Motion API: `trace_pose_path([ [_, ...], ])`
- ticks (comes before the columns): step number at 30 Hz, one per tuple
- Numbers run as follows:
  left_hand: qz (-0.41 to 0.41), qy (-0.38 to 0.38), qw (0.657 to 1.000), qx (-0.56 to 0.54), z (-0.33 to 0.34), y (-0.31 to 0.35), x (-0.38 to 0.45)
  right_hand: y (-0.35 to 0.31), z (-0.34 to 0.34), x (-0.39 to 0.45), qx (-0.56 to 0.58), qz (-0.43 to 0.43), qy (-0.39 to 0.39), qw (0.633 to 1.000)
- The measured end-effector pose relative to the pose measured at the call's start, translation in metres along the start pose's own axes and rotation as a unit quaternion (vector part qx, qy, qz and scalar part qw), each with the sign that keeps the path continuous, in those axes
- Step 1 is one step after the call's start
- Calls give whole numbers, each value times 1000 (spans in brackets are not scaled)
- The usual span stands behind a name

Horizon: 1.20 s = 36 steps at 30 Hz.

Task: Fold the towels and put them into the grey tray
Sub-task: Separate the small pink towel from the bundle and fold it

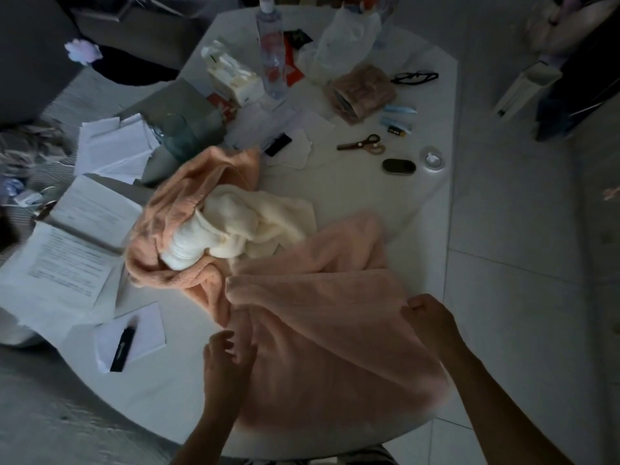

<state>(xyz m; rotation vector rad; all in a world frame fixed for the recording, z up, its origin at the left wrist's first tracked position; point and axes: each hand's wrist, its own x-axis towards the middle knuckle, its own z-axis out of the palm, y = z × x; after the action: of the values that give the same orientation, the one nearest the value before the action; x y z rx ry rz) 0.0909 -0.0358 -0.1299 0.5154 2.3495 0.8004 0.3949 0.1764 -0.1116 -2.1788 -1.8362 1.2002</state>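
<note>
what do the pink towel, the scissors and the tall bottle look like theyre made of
Pink towel: soft fleecy cloth, matte, judging by its fuzzy surface and loose folds. Scissors: likely plastic handles in a tan colour with darker blades, probably metal; too dim to be sure. Tall bottle: clear plastic by its see-through body, with a white cap.

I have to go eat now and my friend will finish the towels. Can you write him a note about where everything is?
Left hand: fingers loosely curled on the near-left edge of the big pale pink fluffy towel; whether they pinch it is unclear.
Right hand: gripping the same towel's right side.
That towel lies spread on the white table, not yet folded.
The crumpled orange towel and the cream towel sit heaped together behind it.
Nothing is folded yet. All three still need folding and putting away; I cannot make out a grey tray for certain.
</note>
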Motion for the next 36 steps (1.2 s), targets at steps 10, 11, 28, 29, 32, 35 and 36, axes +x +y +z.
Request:
trace_pose_path([
  [10, 48, -64, 987, 137, -3, -22, -48, 7, -14, -4, -65, -106, -12, 992],
  [11, 34, -37, 993, 108, -6, -24, -53, 1, -20, -4, -18, -114, 9, 993],
  [28, -129, 20, 989, -65, 21, -95, -144, 88, -17, -28, 94, -57, -130, 985],
  [29, -128, 34, 989, -72, 21, -90, -141, 88, -18, -28, 83, -58, -149, 984],
  [32, -96, 66, 990, -81, 21, -68, -129, 87, -20, -34, 77, -75, -229, 967],
  [35, -73, 70, 990, -95, 22, -45, -109, 94, -18, -41, 87, -97, -265, 955],
  [36, -68, 65, 990, -107, 22, -38, -101, 97, -18, -41, 86, -96, -253, 959],
])
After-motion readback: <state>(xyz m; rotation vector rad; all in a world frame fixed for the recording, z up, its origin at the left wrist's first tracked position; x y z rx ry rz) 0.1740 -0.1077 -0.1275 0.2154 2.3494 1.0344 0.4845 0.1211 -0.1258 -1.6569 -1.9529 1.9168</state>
